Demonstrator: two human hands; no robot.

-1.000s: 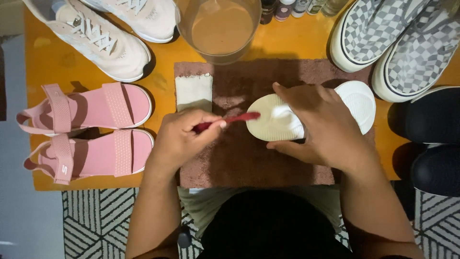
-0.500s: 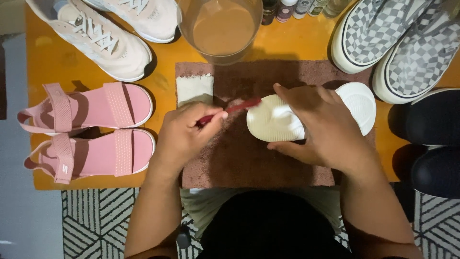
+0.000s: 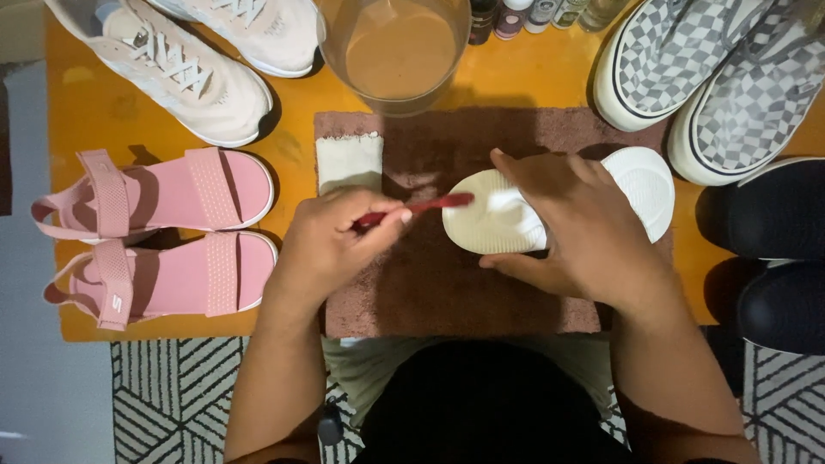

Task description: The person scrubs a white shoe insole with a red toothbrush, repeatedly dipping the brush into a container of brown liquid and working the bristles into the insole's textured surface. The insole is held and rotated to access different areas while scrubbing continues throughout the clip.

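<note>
Meanwhile, a light, stiff-looking white sandal (image 3: pixel 494 225), sole up on the brown towel (image 3: pixel 447 292) mid-counter, is clamped by the right hand (image 3: pixel 584 236), the left hand (image 3: pixel 331 245) closed on a red brush (image 3: pixel 421 206).

A low orange bench (image 3: pixel 292 137) carries everything. At its centre lies a brown towel (image 3: pixel 447 292), spread flat, with a folded white cloth (image 3: pixel 348 161) on its upper left corner. At twelve o'clock, touching the towel's far edge, stands a clear container of brownish water (image 3: pixel 397 51), and just to its right a row of small bottles (image 3: pixel 533 13) runs along the far edge. At ten o'clock rest two pale sneakers (image 3: pixel 185 73); at nine o'clock, a pair of pink sandals (image 3: pixel 163 236) side by side. At two o'clock sit grey checkered slip-ons (image 3: pixel 705 69), and at three o'clock dark shoes (image 3: pixel 773 258). A patterned black-and-white rug (image 3: pixel 163 395) covers the floor below the bench.
</note>
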